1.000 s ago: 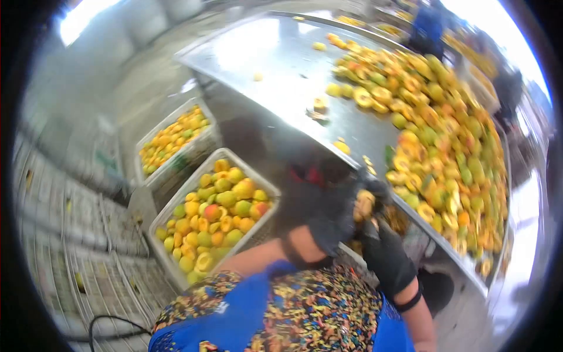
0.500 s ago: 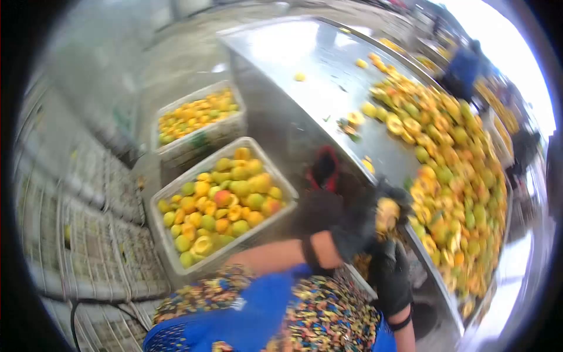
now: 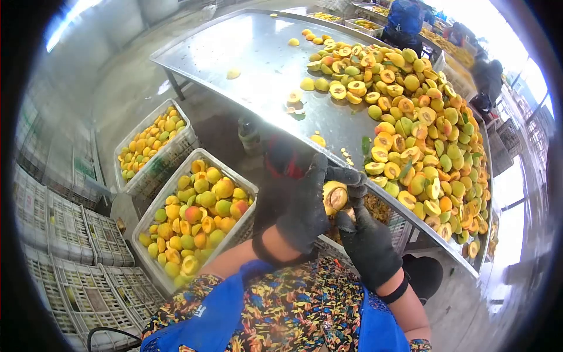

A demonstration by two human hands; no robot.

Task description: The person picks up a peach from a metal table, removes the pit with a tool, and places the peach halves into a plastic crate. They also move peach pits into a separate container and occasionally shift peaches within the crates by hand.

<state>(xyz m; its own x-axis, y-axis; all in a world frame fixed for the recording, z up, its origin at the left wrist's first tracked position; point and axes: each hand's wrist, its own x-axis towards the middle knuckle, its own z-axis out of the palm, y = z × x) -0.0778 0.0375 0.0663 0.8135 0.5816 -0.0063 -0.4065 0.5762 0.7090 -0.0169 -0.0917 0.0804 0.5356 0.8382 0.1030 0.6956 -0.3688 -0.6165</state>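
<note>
Black gloves cover both hands, which meet at the near edge of the metal table. My left hand [image 3: 311, 199] is wrapped round a yellow peach half [image 3: 335, 198] with its cut face and brown pit hollow showing. Close below it, my right hand [image 3: 368, 243] has its fingers bent at the fruit's lower edge; whether they pinch anything small is hidden. Just beyond the hands lies a large pile of halved peaches [image 3: 419, 146] on the metal table [image 3: 246, 76]. Under the hands, a crate [image 3: 399, 229] holds brownish bits.
To the left stand a white crate of peaches [image 3: 252, 190] and a second crate [image 3: 155, 170] behind it. Stacked empty crates [image 3: 70, 229] line the far left. A person in blue [image 3: 404, 17] is beyond the table, with more fruit trays nearby.
The view has swung to the right and steadied, so table and crates sit further left in it. Both hands remain together at the fruit, now seen more clearly.
</note>
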